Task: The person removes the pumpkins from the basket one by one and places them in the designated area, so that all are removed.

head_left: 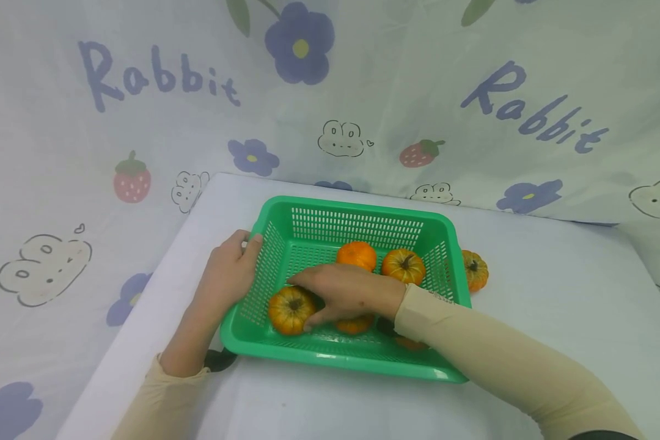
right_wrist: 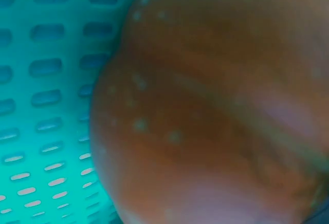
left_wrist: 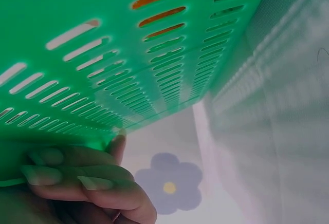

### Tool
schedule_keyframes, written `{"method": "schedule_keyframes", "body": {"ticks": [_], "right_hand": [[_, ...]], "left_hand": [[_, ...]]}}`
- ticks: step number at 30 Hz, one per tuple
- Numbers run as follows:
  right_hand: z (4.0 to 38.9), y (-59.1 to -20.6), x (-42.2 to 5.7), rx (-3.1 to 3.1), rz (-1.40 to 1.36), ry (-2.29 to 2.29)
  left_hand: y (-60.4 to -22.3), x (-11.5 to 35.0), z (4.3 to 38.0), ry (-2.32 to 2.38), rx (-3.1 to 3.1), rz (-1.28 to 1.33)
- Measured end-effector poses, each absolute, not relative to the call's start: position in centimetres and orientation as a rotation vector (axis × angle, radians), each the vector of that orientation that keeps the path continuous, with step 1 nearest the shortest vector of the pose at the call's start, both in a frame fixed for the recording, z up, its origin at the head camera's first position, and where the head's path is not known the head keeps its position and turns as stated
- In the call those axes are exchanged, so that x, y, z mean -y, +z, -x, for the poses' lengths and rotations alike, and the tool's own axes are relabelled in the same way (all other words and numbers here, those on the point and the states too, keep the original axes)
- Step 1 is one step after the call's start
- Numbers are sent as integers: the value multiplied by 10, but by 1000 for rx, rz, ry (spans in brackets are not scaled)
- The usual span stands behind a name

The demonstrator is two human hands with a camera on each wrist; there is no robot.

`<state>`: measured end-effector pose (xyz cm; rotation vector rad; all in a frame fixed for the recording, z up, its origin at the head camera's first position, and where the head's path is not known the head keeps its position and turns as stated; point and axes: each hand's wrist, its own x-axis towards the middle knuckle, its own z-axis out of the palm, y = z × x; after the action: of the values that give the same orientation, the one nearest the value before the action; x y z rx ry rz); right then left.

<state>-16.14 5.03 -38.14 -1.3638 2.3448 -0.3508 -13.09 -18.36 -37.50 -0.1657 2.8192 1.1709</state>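
A green plastic basket (head_left: 341,364) with slotted walls stands on the white table, with several small pumpkins inside. My left hand (head_left: 227,272) grips the basket's left rim, thumb on top; in the left wrist view its fingers (left_wrist: 115,193) curl beneath the rim. Reaching into the basket, my right hand (head_left: 345,290) holds a yellow-orange pumpkin (head_left: 290,310) near the left wall, fingers behind it and thumb in front. A brighter orange pumpkin (head_left: 357,255) and a ribbed pumpkin (head_left: 404,267) lie behind this hand. Others are partly hidden under it. A blurred pumpkin (right_wrist: 169,131) fills much of the right wrist view.
Another pumpkin (head_left: 475,271) sits on the table outside the basket, against its right side. White cloth covers the table (head_left: 561,293). A curtain (head_left: 286,122) printed with rabbits, flowers and strawberries hangs close behind and along the left.
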Motion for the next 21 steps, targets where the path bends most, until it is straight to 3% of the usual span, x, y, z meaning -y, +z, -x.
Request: {"method": "schedule_keyframes", "body": {"ticks": [21], "right_hand": [[177,-362,-67,-2391,1207,-479]], "left_hand": [[-376,184,131,1003,-2887,182]]}}
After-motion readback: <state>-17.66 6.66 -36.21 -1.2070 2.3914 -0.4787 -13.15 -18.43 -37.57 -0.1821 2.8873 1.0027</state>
